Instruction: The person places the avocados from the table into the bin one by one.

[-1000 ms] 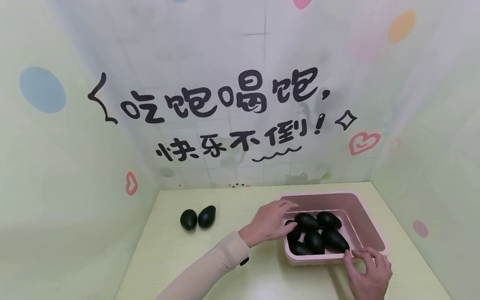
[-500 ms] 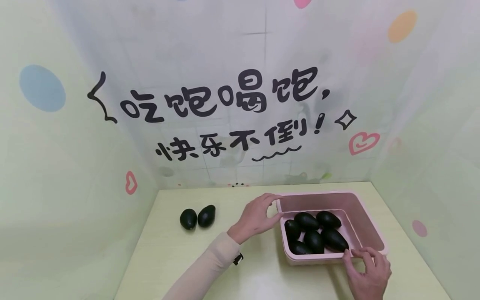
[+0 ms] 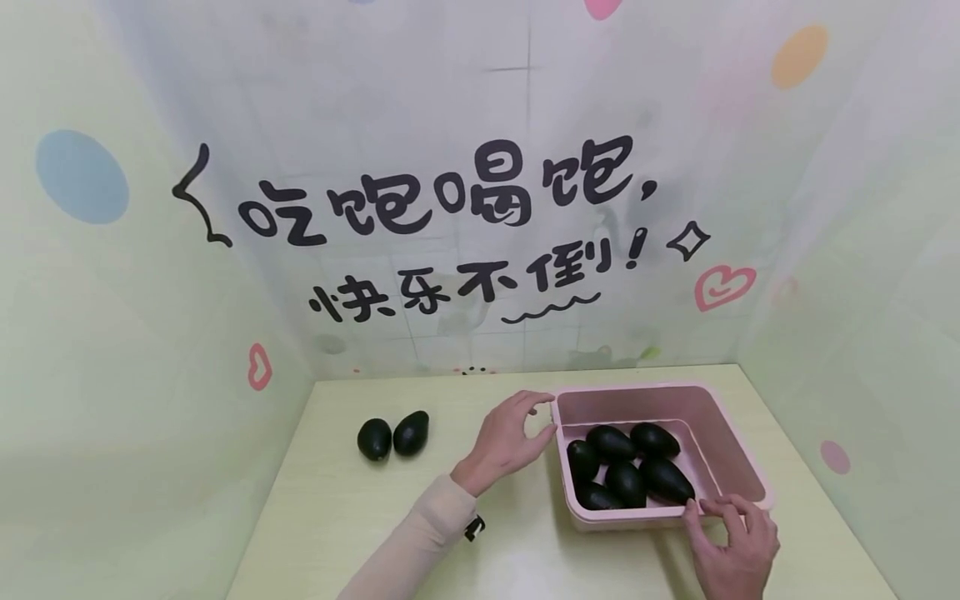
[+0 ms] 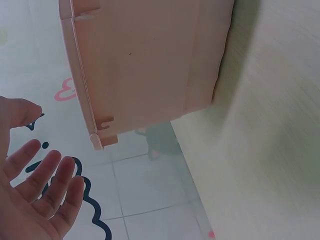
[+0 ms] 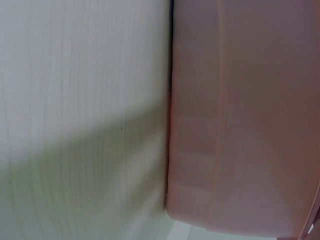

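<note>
A pink plastic bin sits at the right of the table, several dark avocados lying inside it. My right hand pinches the front rim between thumb and fingers, near the right corner. At the bin's left side is my left hand, its fingertips right at the rim in the head view. In the left wrist view this hand has loosely bent fingers, holds nothing, and shows a gap to the bin's outer wall. Two more avocados lie side by side at the back left of the table.
The pale table ends at a back wall printed with black lettering and hearts. Side walls close it in on the left and right. The right wrist view shows the bin's front wall rising from the tabletop.
My left hand has drawn back leftward from over the avocados inside the bin to the outside of its left rim. The right hand stays on the front rim. The bin and avocados have not moved.
</note>
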The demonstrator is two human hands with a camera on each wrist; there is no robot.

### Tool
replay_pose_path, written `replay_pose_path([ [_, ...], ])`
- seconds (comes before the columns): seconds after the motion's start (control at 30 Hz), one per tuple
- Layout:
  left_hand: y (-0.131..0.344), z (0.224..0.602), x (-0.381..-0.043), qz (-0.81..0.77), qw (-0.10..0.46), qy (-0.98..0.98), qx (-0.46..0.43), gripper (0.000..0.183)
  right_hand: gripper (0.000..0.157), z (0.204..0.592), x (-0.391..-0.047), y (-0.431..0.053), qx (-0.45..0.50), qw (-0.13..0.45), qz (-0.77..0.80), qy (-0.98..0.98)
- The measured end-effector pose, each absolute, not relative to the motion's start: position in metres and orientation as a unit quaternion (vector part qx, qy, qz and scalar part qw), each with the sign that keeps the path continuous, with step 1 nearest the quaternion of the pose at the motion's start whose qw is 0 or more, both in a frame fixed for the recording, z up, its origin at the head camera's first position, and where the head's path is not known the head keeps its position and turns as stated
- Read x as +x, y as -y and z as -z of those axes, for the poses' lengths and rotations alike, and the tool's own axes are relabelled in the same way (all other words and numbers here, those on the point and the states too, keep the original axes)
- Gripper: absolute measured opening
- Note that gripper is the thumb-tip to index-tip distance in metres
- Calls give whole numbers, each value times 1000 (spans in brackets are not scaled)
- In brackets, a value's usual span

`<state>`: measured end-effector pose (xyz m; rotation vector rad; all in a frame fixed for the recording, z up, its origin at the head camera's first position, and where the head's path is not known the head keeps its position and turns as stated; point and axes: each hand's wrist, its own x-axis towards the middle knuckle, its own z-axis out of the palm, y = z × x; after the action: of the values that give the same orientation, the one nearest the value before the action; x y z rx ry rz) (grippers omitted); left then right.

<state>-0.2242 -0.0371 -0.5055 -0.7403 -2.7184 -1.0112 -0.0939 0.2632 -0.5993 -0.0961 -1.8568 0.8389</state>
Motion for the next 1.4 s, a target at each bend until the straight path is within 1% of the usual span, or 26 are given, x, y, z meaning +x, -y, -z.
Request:
replay_pose_path([
  [0.17, 42, 513, -221, 361, 81, 903, -221, 42, 48, 599, -95, -261, -45, 527, -349, 773],
  [0.43, 49, 530, -215, 385, 64, 900, -194, 42, 51, 602, -94, -261, -49, 534, -349, 769],
  [0.53, 52, 535, -214, 390, 71, 899, -183, 41, 52, 603, -94, -262, -46, 531, -348, 771],
  [0.73, 59, 542, -215, 397, 84, 899, -165, 41, 46, 601, -94, -262, -40, 529, -350, 772],
  [0.93, 65, 548, -212, 402, 85, 898, -155, 41, 49, 596, -94, -259, -46, 535, -348, 769],
  [1.1, 72, 553, -211, 392, 102, 904, -141, 39, 51, 592, -94, -256, -47, 540, -347, 766],
  [1.4, 88, 560, -214, 391, 116, 905, -118, 39, 51, 594, -94, -257, -48, 538, -346, 767],
])
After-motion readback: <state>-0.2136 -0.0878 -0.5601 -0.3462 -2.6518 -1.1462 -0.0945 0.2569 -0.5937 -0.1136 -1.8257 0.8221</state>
